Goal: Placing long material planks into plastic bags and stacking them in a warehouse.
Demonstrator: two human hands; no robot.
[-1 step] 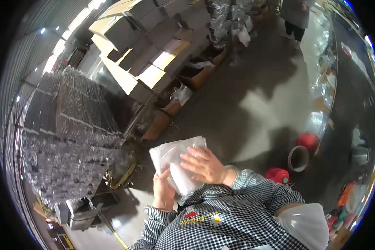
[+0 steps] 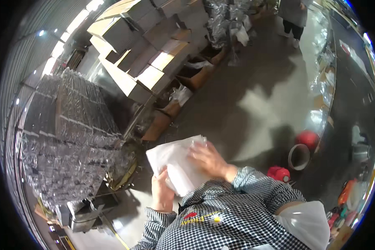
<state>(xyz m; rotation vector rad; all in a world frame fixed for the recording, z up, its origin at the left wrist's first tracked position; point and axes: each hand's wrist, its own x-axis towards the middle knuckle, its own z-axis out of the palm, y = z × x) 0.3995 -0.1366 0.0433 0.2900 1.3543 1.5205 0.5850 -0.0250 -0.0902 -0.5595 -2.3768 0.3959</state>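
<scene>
**Plastic film sheaf [image 2: 164, 156] held at waist height**

Smooth, whitish and translucent, the roughly rectangular sheaf sits before a black-and-white checked garment [image 2: 233, 227], a bright curled ridge along its near side. The left hand [image 2: 162, 191] closes on the near left edge, thumb on top; the right hand [image 2: 210, 161], blurred, spreads open over the right part, exact contact unclear. At left, crinkled clear wrap [image 2: 67, 162] sheathes a tall stack; beyond, flat-sided cardboard boxes [image 2: 152, 78] catch the light. A rounded red object [image 2: 307, 139] shows at right.
</scene>
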